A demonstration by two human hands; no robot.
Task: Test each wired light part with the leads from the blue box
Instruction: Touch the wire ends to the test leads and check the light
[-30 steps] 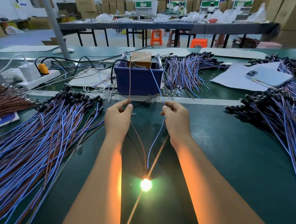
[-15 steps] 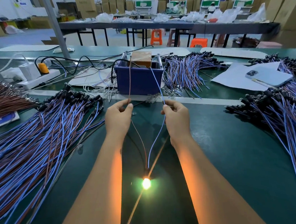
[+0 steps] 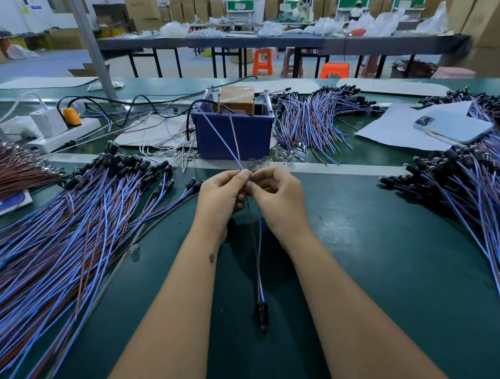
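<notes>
The blue box stands mid-table with a brown block inside it. A blue lead and a brown lead run from it down to my hands. My left hand and my right hand meet in front of the box, fingertips pinching the wire ends together. One wired light part hangs from them toward me, its blue and brown wires side by side, its black lamp head unlit on the green mat.
A large heap of blue and brown wired parts covers the left. Another heap lies at the right, a third behind the box. A phone rests on paper; a power strip sits far left.
My hands have come together from about a hand's width apart. The part's two wires, spread before, now hang side by side, the leads cross, and the lamp that glowed is dark.
</notes>
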